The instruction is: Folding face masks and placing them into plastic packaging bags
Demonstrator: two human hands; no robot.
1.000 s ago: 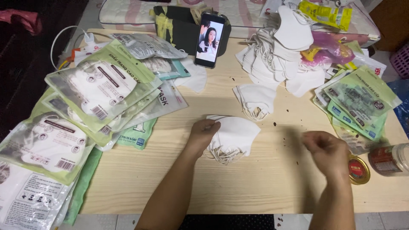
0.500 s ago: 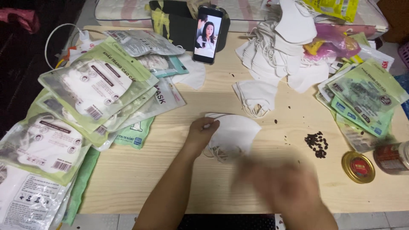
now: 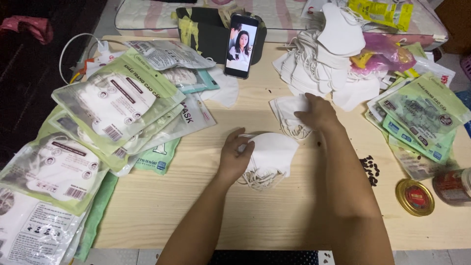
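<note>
On the bench: I see a pale wooden bench [image 3: 196, 206] crowded at both sides, with a bare strip down the middle where both hands work.
Left hand: my left hand [image 3: 235, 157] rests on the white mask stack [image 3: 270, 157] at mid-bench, fingers curled over its left edge and pinning it down.
Right hand: my right hand [image 3: 319, 112] is stretched forward and lies on the small mask pile [image 3: 289, 115]; fingers are bent onto the top mask, but I cannot tell whether they have pinched it.
Key relation: the small mask pile lies just beyond the white mask stack, slightly to its right; the right hand is the one on it, the left is nearer the stack.
Long axis: the stack's broad curved edge runs roughly left to right, with ear loops spilling toward me.
Left side: packed mask bags [image 3: 117, 103] lie in overlapping layers.
Far edge: a propped phone [image 3: 241, 45] stands upright beside a loose mask heap [image 3: 324, 54].
Right side: more green packets [image 3: 422, 113], a gold jar lid [image 3: 415, 197], and dark small bits [image 3: 369, 169] scattered near my right forearm.
</note>
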